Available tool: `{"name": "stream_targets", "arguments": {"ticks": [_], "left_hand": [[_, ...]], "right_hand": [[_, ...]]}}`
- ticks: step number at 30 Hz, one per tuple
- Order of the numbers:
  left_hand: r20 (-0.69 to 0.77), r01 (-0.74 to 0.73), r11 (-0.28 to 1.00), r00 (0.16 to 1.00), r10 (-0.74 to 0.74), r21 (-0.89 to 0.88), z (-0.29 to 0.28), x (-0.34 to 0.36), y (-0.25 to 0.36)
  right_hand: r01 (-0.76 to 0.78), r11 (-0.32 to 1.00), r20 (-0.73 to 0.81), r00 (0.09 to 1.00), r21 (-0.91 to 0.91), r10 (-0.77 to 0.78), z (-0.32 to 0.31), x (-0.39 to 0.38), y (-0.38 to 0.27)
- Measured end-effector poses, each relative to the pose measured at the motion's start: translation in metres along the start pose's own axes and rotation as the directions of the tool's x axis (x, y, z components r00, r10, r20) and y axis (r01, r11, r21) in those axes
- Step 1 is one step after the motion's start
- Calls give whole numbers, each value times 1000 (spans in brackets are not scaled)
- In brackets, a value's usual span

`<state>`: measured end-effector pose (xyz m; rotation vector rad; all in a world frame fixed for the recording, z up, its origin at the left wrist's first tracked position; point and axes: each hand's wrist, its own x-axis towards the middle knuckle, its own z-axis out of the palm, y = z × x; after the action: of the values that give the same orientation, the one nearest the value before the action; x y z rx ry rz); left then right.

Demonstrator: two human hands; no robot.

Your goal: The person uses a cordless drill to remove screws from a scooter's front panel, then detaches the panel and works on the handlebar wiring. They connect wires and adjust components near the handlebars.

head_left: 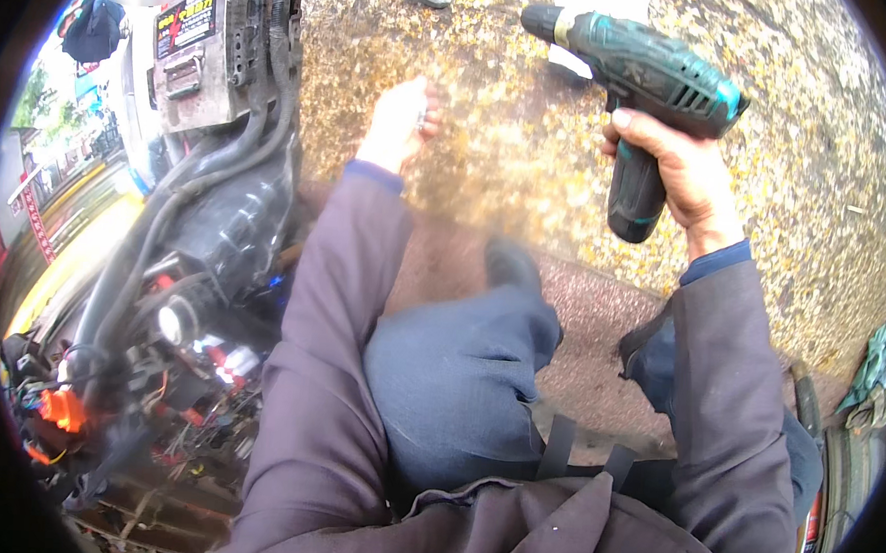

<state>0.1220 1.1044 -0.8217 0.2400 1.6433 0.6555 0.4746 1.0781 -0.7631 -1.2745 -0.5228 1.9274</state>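
My right hand [674, 173] is closed round the grip of a teal and black cordless drill [654, 72], its chuck pointing left over the speckled ground. My left hand [403, 119] is held out left of the drill, fingers curled; something small and pale may be in them, but I cannot make it out. Beyond the drill's front part is a white object [603, 0], partly hidden by it.
An opened vehicle [187, 93] with black hoses, tangled wires and an orange connector [60, 412] fills the left side. My bent legs [448, 377] are below my hands. Crumpled cloths [874, 369] and worn tyre-like rubber [842, 498] lie at the right edge.
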Motion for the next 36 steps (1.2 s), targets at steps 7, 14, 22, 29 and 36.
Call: {"name": "stream_targets", "arguments": {"ticks": [7,14,22,29,36], "left_hand": [[-23,-72,996,997,71,-45,3,84,4],[-192,-155,986,971,141,-60,4,94,11],[-263,-238,971,938,224,-20,-2,89,7],[-212,-223,975,952,222,18,-8,75,5],[-191,-138,980,975,109,-143,-9,70,6]], "right_hand": [[-92,995,-60,994,32,94,7,37,29],[-97,994,-50,994,55,100,12,35,33],[-142,989,-32,989,50,144,19,37,47],[-162,986,7,987,37,162,28,35,49],[-185,980,35,982,69,183,34,34,59]]}}
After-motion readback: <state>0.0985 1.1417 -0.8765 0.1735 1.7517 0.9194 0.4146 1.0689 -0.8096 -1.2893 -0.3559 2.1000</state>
